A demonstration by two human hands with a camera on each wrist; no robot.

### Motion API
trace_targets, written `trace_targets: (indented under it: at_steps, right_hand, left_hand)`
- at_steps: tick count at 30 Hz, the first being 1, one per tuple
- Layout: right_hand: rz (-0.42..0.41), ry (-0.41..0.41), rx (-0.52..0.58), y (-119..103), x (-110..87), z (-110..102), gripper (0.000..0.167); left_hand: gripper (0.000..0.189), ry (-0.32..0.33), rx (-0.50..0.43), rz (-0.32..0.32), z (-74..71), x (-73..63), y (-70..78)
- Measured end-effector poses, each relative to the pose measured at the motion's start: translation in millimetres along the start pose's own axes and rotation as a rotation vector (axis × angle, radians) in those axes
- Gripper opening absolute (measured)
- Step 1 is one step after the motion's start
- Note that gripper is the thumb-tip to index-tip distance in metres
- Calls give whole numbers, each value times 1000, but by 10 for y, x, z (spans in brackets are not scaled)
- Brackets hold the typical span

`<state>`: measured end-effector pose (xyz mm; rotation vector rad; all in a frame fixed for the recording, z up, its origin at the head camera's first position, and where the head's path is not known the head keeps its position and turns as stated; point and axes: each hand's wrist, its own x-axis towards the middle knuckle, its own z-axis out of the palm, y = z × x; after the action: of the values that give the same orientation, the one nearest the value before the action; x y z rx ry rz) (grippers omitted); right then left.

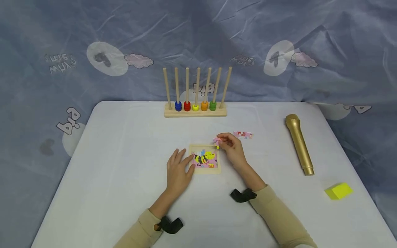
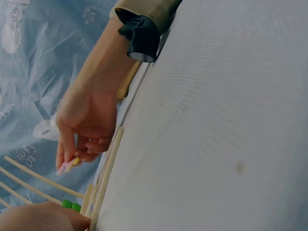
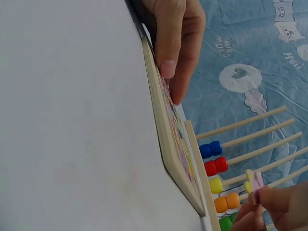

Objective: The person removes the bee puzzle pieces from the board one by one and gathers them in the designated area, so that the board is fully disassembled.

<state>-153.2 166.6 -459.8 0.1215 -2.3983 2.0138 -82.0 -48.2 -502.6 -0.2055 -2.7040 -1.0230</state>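
Observation:
A wooden jigsaw tray (image 1: 204, 172) with a yellow-and-black bee picture lies flat on the white table. My left hand (image 1: 180, 170) rests at the tray's left side, fingers fairly straight, thumb and fingertip on its edge. Between thumb and fingers my right hand (image 1: 232, 148) pinches a small pink and yellow puzzle piece (image 1: 216, 142), held up over the tray's upper right corner. The same piece (image 3: 254, 182) shows raised in the right wrist view. Beyond the right hand, more pink puzzle pieces (image 1: 243, 134) lie on the table.
At the table's far edge stands a wooden peg rack (image 1: 195, 113) with upright rods and coloured beads. A gold microphone (image 1: 299, 144) lies on the right, with a yellow block (image 1: 338, 190) nearer the front right. A printed grey-blue cloth (image 1: 198, 41) hangs behind.

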Motion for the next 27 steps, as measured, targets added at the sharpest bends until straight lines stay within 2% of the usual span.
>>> trace_targets:
  at_steps: [3, 6, 12, 16, 19, 23, 27]
  right_hand:
    - [14, -4, 4, 31, 72, -105, 24]
    - [0, 46, -3, -10, 128, -289, 25]
    - [-4, 276, 26, -138, 196, -787, 28]
    - [21, 408, 7, -205, 197, -1012, 29]
    - [61, 465, -36, -100, 213, -1132, 27]
    - [113, 502, -117, 147, 257, -1244, 25]
    - [113, 531, -211, 308, 279, -1294, 23]
  left_hand:
    - [34, 4, -1, -17, 8, -14, -7]
    - [34, 7, -8, -11, 10, -18, -9]
    - [33, 20, -9, 16, 5, -6, -7]
    - [32, 21, 1, 19, -12, 8, -17]
    - [33, 14, 2, 13, -17, 7, -19]
    - [33, 17, 0, 10, -6, 0, -23]
    - [33, 17, 4, 9, 10, 1, -28]
